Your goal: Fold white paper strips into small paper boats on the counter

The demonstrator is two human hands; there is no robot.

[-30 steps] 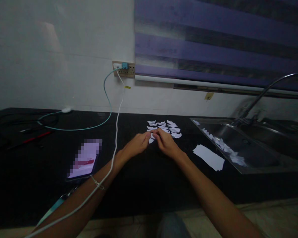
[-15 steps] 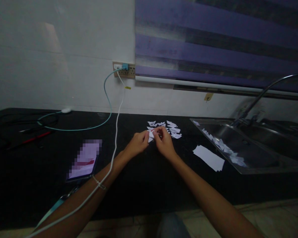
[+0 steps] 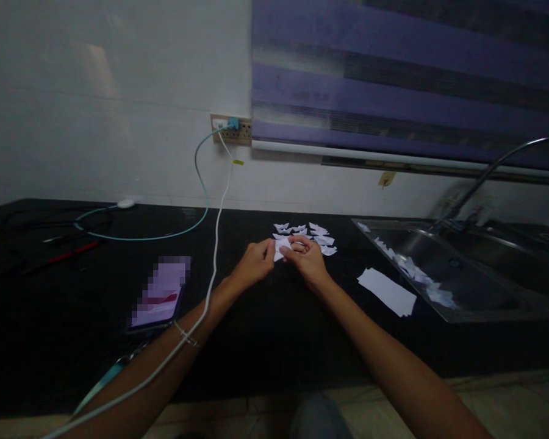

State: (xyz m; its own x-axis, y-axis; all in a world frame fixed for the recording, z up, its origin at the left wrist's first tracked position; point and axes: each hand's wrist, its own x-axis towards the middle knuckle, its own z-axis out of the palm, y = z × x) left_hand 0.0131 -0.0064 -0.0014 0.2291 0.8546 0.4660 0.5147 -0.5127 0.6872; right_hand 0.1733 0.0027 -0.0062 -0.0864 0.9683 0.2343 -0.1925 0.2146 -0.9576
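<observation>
Between my hands is a small folded piece of white paper [image 3: 281,247], held just above the black counter. My left hand [image 3: 258,261] pinches its left side with the fingers curled. On the other side, my right hand [image 3: 307,258] grips it between thumb and fingers. Right behind the hands stand several folded paper boats [image 3: 319,230] in loose rows, some partly hidden by my right hand. To the right of my right forearm lies a stack of white paper sheets [image 3: 387,291].
A phone [image 3: 160,292] lies left of my left forearm, and a white cable [image 3: 216,244] runs over that arm from the wall socket [image 3: 243,130]. More folded paper [image 3: 416,273] lies along the rim of the sink [image 3: 473,314] at right. Red and black leads [image 3: 73,252] lie far left.
My right thumb and fingers have shifted on the folded paper, and more of its white face shows. The view has moved slightly; the boats and stack stay put.
</observation>
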